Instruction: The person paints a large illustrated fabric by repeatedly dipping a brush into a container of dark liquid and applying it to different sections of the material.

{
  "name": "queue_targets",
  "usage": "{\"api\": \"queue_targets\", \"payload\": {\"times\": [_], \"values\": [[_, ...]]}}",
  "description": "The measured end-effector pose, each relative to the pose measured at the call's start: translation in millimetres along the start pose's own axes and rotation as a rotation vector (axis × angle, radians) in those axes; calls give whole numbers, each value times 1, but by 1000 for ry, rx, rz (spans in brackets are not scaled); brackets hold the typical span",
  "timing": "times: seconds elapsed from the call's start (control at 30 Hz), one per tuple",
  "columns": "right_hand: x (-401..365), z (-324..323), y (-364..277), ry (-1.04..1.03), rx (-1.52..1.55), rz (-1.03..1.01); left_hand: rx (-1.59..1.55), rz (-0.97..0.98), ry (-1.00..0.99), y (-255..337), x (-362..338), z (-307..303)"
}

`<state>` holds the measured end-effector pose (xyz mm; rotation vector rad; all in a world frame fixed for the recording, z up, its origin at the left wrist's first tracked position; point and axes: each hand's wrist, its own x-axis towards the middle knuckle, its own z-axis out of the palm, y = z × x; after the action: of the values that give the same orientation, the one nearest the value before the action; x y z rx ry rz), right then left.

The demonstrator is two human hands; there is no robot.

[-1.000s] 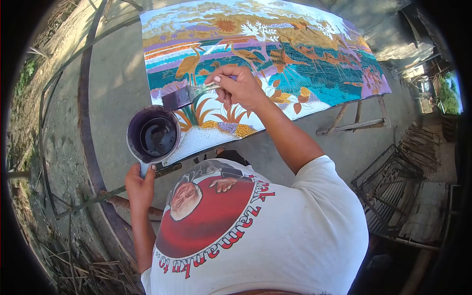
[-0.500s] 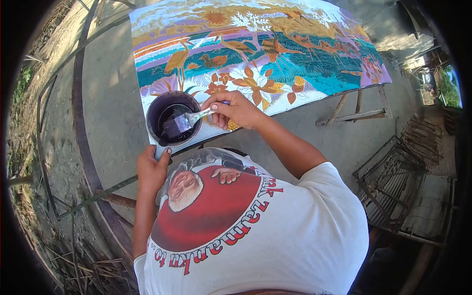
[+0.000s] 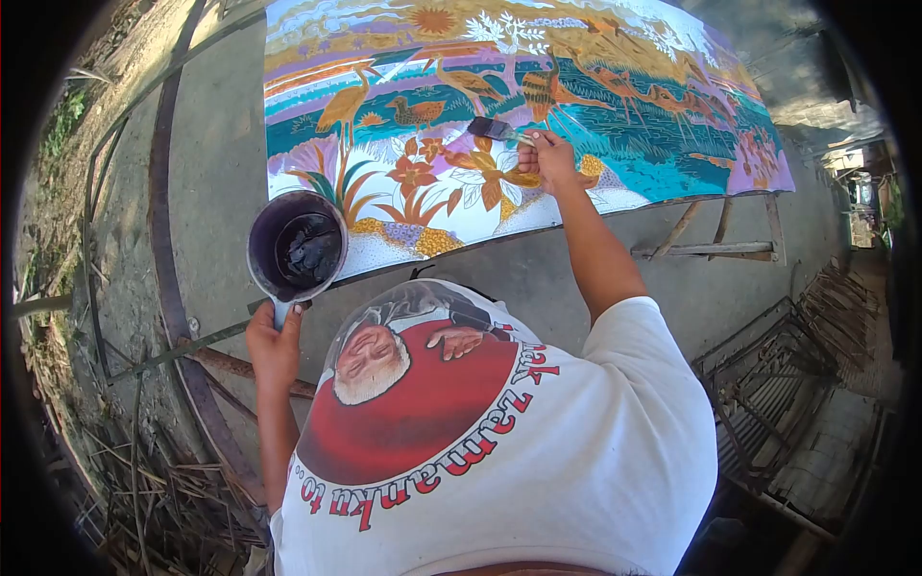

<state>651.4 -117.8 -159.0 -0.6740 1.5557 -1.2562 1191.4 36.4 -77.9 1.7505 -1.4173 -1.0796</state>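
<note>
My left hand (image 3: 274,333) is closed round the handle of a dipper (image 3: 257,242) with dark purple liquid (image 3: 312,248) inside. The dipper is at the near left corner of a painted cloth (image 3: 394,178) and overlaps it in this view. In my right hand (image 3: 552,161) is a flat paintbrush (image 3: 492,129), its dark, wet-looking bristles pointing left over the middle of the cloth. Birds, flowers, leaves, a tree and a sun cover the cloth in orange, teal, purple and white. The bristle tips lie close over the painted birds and flowers.
A wooden support (image 3: 711,250) shows under the cloth's right side. Dark metal rails (image 3: 171,182) run along the left, with sticks (image 3: 182,480) heaped below. At the right stand a slatted frame (image 3: 768,374) and a pile of branches (image 3: 845,312). The ground is grey concrete (image 3: 216,125).
The paintbrush has come out of the dipper and moved right and away from me, over the cloth. The dipper has shifted a little left and nearer me.
</note>
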Motion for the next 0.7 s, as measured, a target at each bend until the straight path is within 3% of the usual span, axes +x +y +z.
{"api": "queue_targets", "payload": {"times": [0.07,0.17,0.23,0.27,0.3,0.4,0.5,0.63,0.7], "values": [[7,5,7,-18,-4,-38,2,-9,17,-2,-10,3],[-5,28,1,-229,-101,106,-25,-5,59,10,-24,12],[-15,37,-5,-530,-257,181,-50,-5,97,14,-35,19],[-16,35,-11,-556,-284,210,-23,-25,107,12,-40,22],[-10,30,-11,-578,-290,213,2,-45,119,10,-45,24],[8,28,-11,-297,-143,74,25,-40,169,6,-58,30],[8,62,4,-337,-132,71,-11,-75,187,8,-66,37],[0,84,-3,-573,-285,140,4,-73,215,13,-74,45],[9,83,-5,-505,-266,98,-18,-42,228,6,-78,50]]}}
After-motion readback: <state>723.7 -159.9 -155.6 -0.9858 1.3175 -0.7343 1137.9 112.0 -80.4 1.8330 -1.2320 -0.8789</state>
